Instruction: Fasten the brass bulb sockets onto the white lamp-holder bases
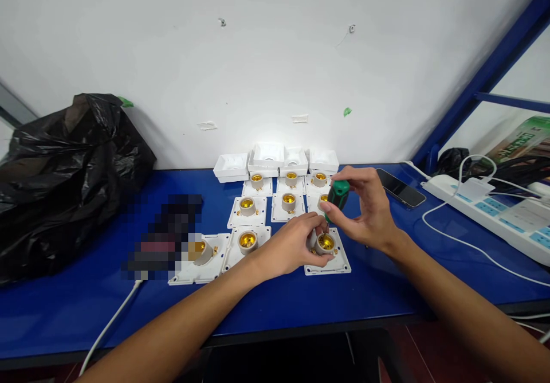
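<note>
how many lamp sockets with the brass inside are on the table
10. Back row: three. Middle row: three, one partly behind the screwdriver. Front: tipped one, one, one under the hands; another may hide behind the left hand.

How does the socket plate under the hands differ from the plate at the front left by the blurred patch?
The socket plate under the hands lies flat with its lamp holder upright; the front-left plate has its holder tilted sideways. The first is steadied by the left hand while the right hand holds a green-handled screwdriver over it; the second lies untouched. Both are white squares with brass-lined holders.
</note>
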Demonstrator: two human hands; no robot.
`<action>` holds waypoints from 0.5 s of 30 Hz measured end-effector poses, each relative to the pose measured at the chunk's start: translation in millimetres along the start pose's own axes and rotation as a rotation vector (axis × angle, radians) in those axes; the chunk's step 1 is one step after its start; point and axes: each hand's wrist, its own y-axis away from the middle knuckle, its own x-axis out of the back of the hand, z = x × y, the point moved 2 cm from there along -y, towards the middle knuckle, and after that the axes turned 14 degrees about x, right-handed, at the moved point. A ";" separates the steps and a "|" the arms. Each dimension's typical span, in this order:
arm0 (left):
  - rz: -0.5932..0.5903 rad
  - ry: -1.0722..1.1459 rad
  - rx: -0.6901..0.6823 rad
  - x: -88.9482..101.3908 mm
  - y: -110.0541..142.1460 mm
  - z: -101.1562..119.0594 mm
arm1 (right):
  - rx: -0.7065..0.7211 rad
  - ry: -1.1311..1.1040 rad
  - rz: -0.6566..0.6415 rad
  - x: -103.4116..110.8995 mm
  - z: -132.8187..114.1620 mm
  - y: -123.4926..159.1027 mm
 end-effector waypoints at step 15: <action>-0.024 0.015 -0.020 1.2 -1.1 -0.2 | 0.012 -0.021 0.052 3.7 -0.4 -5.3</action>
